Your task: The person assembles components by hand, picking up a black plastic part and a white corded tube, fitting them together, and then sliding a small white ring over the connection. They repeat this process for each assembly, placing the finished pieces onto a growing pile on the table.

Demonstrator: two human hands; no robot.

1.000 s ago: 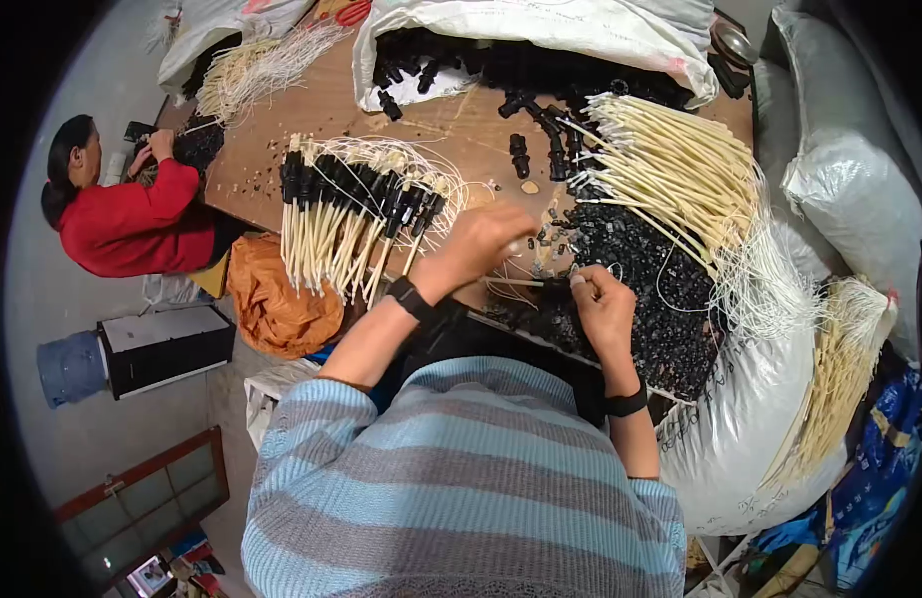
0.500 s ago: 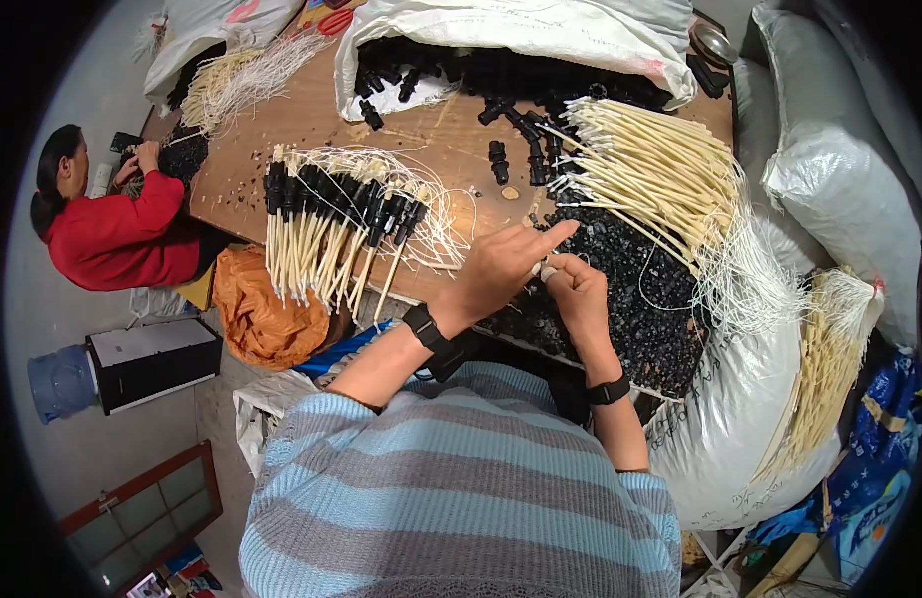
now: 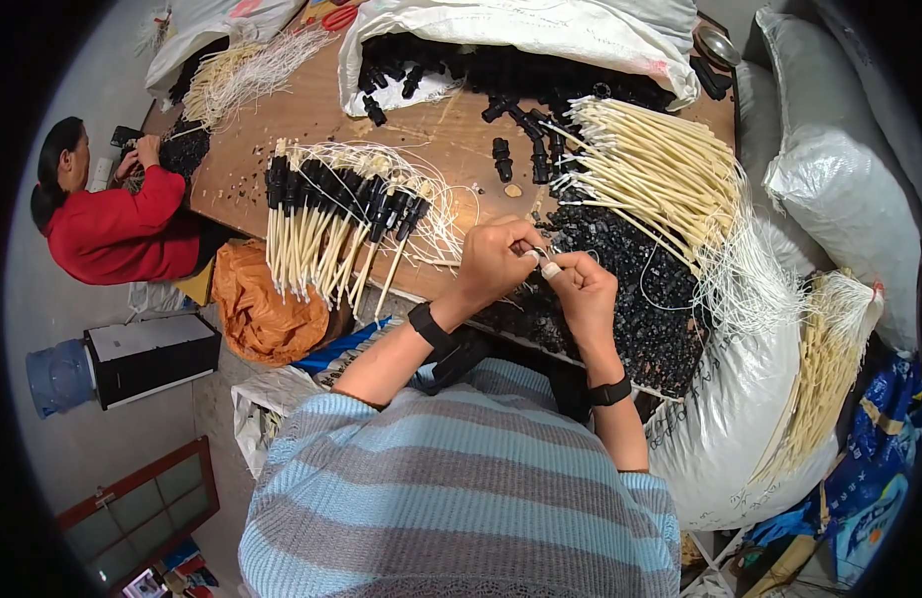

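Observation:
My left hand [image 3: 496, 261] and my right hand [image 3: 587, 297] meet over the table's near edge, thumbs and fingertips pinched close together. Something small and thin is between them, too small to make out. White wraps cover some fingertips. Just beyond and right of my hands spreads a heap of small black pieces [image 3: 635, 284]. To the left lie cream tubes [image 3: 326, 254] joined to black connectors [image 3: 341, 194], with white strings trailing from them. Farther right is a large bundle of cream tubes [image 3: 650, 164] with white strings [image 3: 750, 264].
An open white sack [image 3: 521, 28] of black fittings lies at the table's far side, with loose black fittings [image 3: 502, 159] before it. Full white sacks [image 3: 840, 169] stand at the right. A person in red [image 3: 122, 224] works at the left, near an orange bag [image 3: 267, 309].
My left hand's raised fingers have curled down into a pinch beside my right fingertips. My right hand has barely shifted.

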